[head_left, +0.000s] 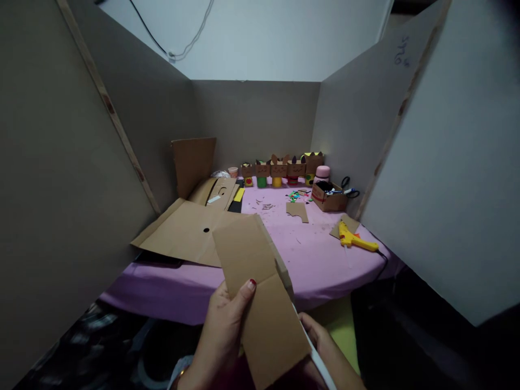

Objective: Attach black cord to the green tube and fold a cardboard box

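Note:
A folded brown cardboard piece (pixel 260 303) is tilted upward in front of me, with a crease across its middle and a torn-looking right edge. My left hand (pixel 227 314) grips it from the left, thumb pressed flat on its face and the other fingers hidden behind. At the lower right edge, my right hand (pixel 320 336) has its fingers curled beside a long thin white strip (pixel 314 349), whose kind I cannot make out. Part of that hand is hidden by the cardboard and the strip.
A large cardboard sheet (pixel 182 230) with a hole overhangs the pink-covered table (pixel 284 249) at left. A yellow glue gun (pixel 353 238) lies at right. Behind are a box with scissors (pixel 331 200), paper scraps (pixel 298 196) and cardboard animal figures (pixel 278 169). Partitions stand on both sides.

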Demonstrator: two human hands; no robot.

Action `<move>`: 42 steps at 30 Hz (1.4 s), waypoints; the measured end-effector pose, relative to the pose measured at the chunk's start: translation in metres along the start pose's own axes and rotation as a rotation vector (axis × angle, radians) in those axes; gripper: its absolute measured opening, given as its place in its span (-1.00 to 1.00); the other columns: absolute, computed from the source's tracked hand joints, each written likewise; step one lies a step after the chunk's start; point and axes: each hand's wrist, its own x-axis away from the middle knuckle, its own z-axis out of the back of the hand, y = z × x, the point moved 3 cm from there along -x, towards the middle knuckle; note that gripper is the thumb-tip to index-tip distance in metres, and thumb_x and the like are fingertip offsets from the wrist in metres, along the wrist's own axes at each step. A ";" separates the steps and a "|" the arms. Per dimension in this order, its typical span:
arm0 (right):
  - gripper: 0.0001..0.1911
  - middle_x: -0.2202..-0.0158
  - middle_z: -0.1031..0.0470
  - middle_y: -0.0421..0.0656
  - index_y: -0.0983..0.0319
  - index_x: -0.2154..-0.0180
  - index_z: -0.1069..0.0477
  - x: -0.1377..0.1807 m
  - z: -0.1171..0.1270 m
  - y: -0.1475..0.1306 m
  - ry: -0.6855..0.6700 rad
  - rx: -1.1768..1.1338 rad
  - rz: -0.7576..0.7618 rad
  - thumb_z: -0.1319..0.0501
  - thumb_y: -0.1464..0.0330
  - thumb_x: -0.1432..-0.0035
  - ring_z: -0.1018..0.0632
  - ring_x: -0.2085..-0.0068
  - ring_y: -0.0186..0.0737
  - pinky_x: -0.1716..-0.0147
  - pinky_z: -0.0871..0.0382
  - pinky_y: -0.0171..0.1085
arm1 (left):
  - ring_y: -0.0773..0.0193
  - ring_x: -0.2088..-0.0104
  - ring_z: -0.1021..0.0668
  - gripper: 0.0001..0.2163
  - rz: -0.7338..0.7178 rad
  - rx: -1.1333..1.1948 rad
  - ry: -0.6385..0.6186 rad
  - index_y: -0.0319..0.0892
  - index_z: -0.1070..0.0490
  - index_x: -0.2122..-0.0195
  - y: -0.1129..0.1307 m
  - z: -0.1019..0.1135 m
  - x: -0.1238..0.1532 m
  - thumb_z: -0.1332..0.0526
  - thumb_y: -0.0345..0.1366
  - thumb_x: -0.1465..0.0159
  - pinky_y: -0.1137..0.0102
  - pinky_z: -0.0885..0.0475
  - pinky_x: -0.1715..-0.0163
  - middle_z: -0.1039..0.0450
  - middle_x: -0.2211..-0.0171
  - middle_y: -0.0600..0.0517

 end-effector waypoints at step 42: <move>-0.40 0.12 -0.49 -0.06 0.15 0.04 -0.31 0.005 -0.005 -0.035 -0.108 -0.156 0.153 -0.36 0.21 0.17 -0.46 0.06 0.02 0.10 -0.32 -0.11 | 0.13 0.50 -0.59 -0.62 -0.042 -0.137 -0.035 -0.25 -0.34 0.07 0.009 0.000 -0.009 -0.25 -0.23 -0.09 0.33 -0.48 0.52 -0.58 0.33 -0.12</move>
